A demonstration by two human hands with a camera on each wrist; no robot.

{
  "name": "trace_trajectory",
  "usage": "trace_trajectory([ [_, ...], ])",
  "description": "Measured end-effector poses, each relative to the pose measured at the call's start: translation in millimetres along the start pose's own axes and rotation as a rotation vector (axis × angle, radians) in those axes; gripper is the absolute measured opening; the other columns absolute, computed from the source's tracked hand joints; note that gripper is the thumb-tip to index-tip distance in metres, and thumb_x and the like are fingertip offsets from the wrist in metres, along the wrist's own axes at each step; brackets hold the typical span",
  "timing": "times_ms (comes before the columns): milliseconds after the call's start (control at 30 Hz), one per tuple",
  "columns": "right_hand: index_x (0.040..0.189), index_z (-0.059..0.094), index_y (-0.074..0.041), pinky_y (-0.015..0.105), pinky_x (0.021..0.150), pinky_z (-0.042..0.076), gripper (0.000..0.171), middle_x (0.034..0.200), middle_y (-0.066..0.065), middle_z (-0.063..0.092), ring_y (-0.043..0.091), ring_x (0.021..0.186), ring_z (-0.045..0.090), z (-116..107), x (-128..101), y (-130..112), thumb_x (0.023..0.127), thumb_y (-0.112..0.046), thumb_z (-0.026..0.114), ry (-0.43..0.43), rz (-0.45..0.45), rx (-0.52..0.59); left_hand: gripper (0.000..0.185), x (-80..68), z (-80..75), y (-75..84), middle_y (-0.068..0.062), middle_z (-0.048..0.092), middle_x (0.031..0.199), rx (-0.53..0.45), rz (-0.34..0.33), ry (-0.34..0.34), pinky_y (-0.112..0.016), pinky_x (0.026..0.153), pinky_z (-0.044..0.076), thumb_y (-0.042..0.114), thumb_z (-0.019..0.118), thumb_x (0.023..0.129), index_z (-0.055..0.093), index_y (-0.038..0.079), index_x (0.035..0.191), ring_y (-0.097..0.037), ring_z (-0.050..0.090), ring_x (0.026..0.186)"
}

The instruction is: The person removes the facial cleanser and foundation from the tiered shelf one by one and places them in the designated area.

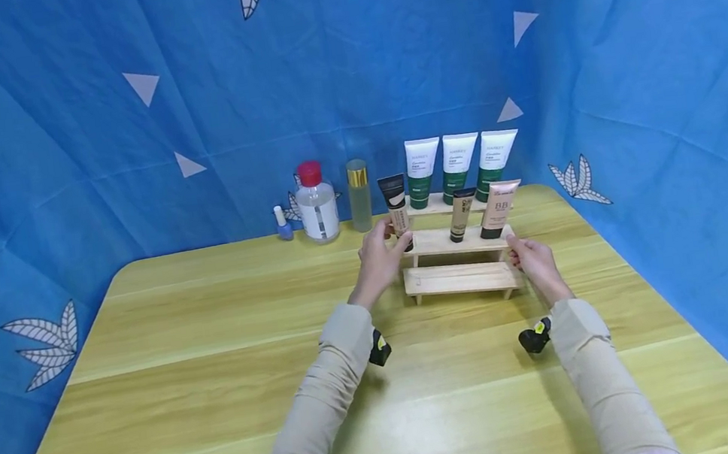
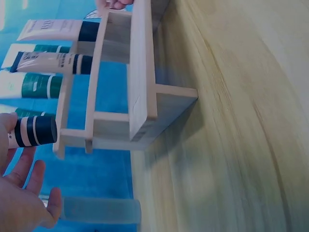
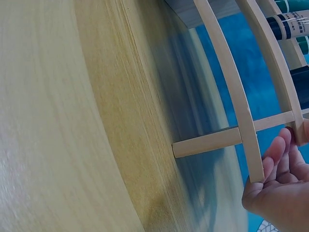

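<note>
A three-tier wooden rack stands at the far middle of the table. My left hand is at its left end; the thumb touches a beige tube with a black cap standing on the middle tier, while the fingers are spread straight beside it. My right hand rests its fingertips against the rack's right end. The middle tier also holds a brown tube and a BB tube. Three green-and-white tubes stand on the top tier.
Left of the rack stand a red-capped clear bottle, a gold-capped bottle and a small blue nail polish. The yellow wooden table stretches toward me. Blue cloth walls close in the back and sides.
</note>
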State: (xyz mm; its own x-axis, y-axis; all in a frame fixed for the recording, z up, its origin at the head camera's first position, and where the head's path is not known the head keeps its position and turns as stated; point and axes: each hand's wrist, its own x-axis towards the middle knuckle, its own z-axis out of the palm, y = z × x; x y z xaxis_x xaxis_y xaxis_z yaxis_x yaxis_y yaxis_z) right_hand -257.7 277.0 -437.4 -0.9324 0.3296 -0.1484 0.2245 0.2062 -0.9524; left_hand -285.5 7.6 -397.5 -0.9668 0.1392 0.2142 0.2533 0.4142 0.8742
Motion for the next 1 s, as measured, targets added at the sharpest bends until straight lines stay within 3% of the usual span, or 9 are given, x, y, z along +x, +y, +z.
trace_trajectory([
  [300, 0.102, 0.055, 0.001, 0.013, 0.064, 0.044, 0.037, 0.079, -0.007, 0.052, 0.004, 0.073, 0.048, 1.1, -1.4, -0.9, 0.100, -0.034, 0.046, -0.015, -0.003, -0.004, 0.044, -18.9, -32.5, -16.2, -0.013, 0.060, 0.115, -0.107, -0.049, 0.063, -0.045, 0.095, 0.044, 0.027, 0.059, 0.094, 0.049, 0.006, 0.132, -0.028, 0.054, 0.112],
  [567, 0.105, 0.054, 0.003, 0.014, 0.065, 0.044, 0.040, 0.081, -0.007, 0.052, 0.005, 0.074, 0.049, -2.2, -0.9, -0.5, 0.100, -0.036, 0.046, -0.021, -0.001, 0.000, 0.043, -32.3, -59.1, -28.1, -0.017, 0.058, 0.116, -0.130, -0.061, 0.117, -0.043, 0.094, 0.046, 0.023, 0.059, 0.094, 0.049, 0.004, 0.132, -0.031, 0.059, 0.107],
  [1000, 0.114, 0.053, 0.004, 0.015, 0.068, 0.044, 0.049, 0.088, -0.004, 0.052, 0.006, 0.079, 0.048, -3.2, 0.8, 1.7, 0.098, -0.043, 0.045, -0.039, 0.023, -0.021, 0.043, -56.9, -104.7, -55.6, -0.014, 0.056, 0.115, -0.134, -0.149, 0.174, -0.032, 0.079, 0.048, 0.028, 0.058, 0.095, 0.049, 0.007, 0.131, -0.027, 0.061, 0.102],
])
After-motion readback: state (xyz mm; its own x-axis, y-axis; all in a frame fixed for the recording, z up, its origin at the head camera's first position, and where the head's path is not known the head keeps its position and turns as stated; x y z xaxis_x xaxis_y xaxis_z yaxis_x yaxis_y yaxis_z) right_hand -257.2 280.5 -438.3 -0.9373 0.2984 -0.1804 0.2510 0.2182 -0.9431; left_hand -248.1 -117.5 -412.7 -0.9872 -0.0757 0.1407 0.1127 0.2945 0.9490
